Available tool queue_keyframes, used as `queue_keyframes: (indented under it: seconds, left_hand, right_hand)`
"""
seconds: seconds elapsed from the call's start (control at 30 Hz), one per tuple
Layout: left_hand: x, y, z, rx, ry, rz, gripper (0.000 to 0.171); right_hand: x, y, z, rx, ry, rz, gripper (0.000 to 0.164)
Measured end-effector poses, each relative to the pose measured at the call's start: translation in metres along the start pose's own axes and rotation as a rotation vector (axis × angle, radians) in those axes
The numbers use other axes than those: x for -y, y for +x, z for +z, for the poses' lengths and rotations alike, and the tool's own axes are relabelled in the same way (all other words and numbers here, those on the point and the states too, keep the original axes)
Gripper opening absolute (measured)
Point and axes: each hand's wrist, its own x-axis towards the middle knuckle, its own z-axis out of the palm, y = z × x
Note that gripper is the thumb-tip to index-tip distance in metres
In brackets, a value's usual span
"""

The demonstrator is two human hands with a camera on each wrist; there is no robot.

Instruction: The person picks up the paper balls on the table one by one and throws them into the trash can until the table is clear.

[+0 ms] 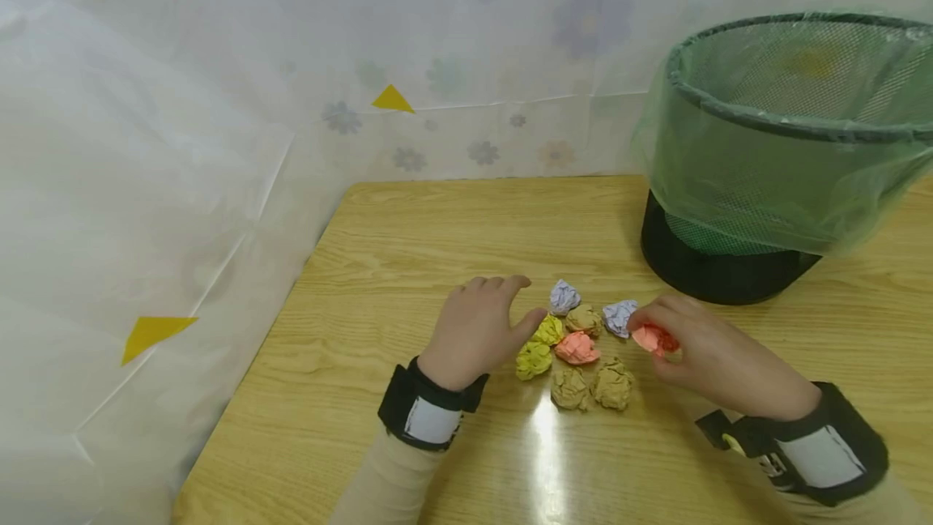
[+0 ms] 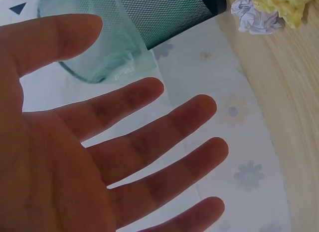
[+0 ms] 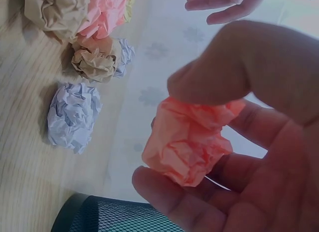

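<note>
The right hand point(image 1: 710, 359) pinches one pink paper ball point(image 3: 184, 142), lifted; eight other paper balls point(image 1: 578, 348) remain on the bench point(image 1: 437, 241) near the bin point(image 1: 717, 274). The left hand point(image 1: 474, 332) spreads, empty.

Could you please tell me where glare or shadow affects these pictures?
Head view: a bright glare streak on the wooden table, below the crumpled brown paper balls; left wrist view: the left hand looks dark against the pale flowered sheet; right wrist view: the right hand is shaded too, though creases show on its salmon paper ball.
</note>
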Motion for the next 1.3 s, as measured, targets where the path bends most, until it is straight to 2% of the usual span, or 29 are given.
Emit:
queue_keyframes:
  seconds: [0.33,0.5,0.73,1.3]
  left_hand:
    - [0.019,0.002,-0.004,-0.006,-0.092,-0.014,0.049]
    - [0.028,0.002,-0.008,0.017,-0.134,-0.043,0.048]
    - [0.027,0.001,-0.013,0.024,-0.145,-0.036,0.049]
    - [0.024,-0.001,-0.012,0.002,-0.140,-0.021,0.048]
  right_hand:
    - [0.003,0.001,-0.008,-0.017,-0.022,0.010,0.044]
    - [0.005,0.000,-0.011,-0.036,-0.023,0.000,0.047]
    - [0.005,-0.001,-0.013,-0.055,-0.042,-0.023,0.047]
    - [0.008,-0.003,-0.017,-0.083,-0.054,-0.042,0.044]
